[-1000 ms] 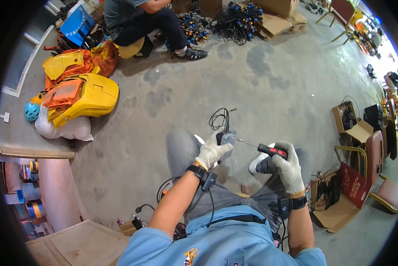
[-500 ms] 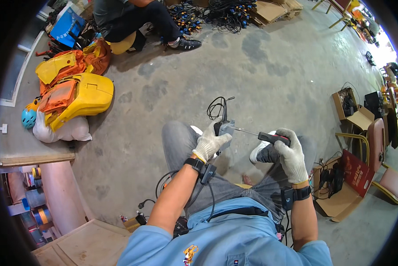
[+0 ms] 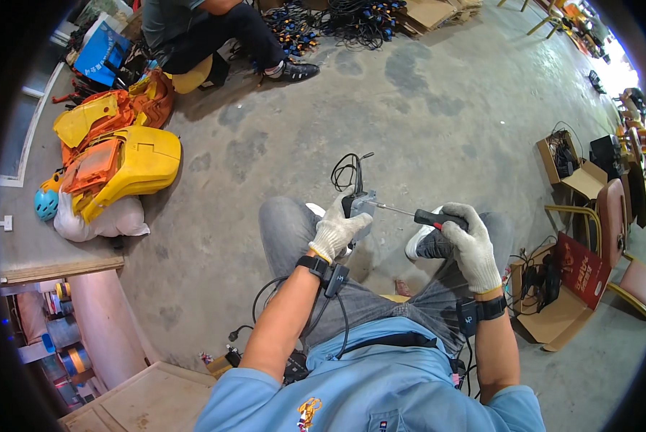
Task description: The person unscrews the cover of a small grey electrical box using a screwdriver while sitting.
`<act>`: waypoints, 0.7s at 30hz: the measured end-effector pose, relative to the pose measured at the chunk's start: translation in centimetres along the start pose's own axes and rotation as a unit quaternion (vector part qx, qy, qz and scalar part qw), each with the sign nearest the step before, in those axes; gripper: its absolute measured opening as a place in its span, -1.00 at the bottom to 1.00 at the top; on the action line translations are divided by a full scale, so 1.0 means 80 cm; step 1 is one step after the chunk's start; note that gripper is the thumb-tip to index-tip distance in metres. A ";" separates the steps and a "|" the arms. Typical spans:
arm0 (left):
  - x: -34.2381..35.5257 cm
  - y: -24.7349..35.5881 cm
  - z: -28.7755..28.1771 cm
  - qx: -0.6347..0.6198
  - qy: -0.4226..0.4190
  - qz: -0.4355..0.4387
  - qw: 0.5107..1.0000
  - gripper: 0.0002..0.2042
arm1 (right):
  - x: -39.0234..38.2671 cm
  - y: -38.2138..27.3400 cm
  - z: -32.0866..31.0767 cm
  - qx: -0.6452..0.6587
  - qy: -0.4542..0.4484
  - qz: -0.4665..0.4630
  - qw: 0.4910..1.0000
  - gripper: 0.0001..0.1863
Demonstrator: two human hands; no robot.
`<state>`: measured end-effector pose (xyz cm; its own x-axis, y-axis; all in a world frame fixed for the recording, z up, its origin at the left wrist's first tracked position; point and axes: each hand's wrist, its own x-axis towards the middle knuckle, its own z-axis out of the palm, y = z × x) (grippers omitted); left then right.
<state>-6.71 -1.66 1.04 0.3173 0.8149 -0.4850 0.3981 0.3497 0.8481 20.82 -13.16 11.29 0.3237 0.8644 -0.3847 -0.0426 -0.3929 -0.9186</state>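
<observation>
In its knitted white glove, my left hand [image 3: 337, 228] is closed round a small box-shaped device [image 3: 360, 209] with a grey metal face and black body. A looped black cable [image 3: 347, 173] sticks up from the device's far side. My gloved right hand [image 3: 473, 245] wraps the black and red handle of a screwdriver [image 3: 432, 218]. The screwdriver lies nearly level, its shaft pointing left and its tip at the device's right face. Whether the tip sits in a screw is too small to tell. Both hands are above my knees.
Yellow and orange plastic shells [image 3: 132, 165] are piled at the left beside a white sack [image 3: 100, 216]. A seated person [image 3: 215, 36] is at the far left, near heaped cables [image 3: 359, 18]. To my right stand an open cardboard box [image 3: 553, 317] and a chair [image 3: 612, 223].
The view has shifted slightly. Both hands keep their holds, the screwdriver tip stays at the device, and the right hand's fingers have turned a little on the handle.
</observation>
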 end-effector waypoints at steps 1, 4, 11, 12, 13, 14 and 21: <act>-0.001 0.000 0.000 -0.002 0.001 0.001 1.000 -0.07 | -0.002 -0.003 0.001 0.032 -0.010 0.006 0.999 -0.59; -0.001 -0.004 -0.001 -0.001 0.004 0.001 1.000 -0.07 | -0.003 -0.006 0.001 0.075 -0.020 0.022 0.997 -0.56; 0.007 -0.019 0.005 -0.020 0.026 0.033 0.999 -0.29 | 0.000 0.001 -0.003 0.187 0.027 0.039 0.981 -0.61; 0.008 -0.016 0.005 -0.021 0.026 0.036 0.999 -0.29 | 0.002 0.005 -0.008 0.187 0.027 0.035 0.981 -0.61; 0.009 -0.014 0.004 -0.012 0.025 0.032 0.999 -0.30 | 0.006 0.015 -0.016 0.166 0.022 0.009 0.986 -0.63; 0.009 -0.012 0.003 -0.004 0.025 0.028 0.999 -0.31 | 0.011 0.021 -0.023 0.145 0.016 -0.017 0.989 -0.65; -0.024 0.028 0.000 -0.121 -0.036 0.021 0.992 -0.11 | 0.007 -0.020 0.011 0.281 -0.128 0.155 0.938 -0.75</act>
<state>-6.46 -2.43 3.88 0.3943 0.7989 -0.4543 0.1675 0.4236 0.8902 20.28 -11.76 12.45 -0.0209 0.8108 -0.5850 -0.6127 -0.4727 -0.6333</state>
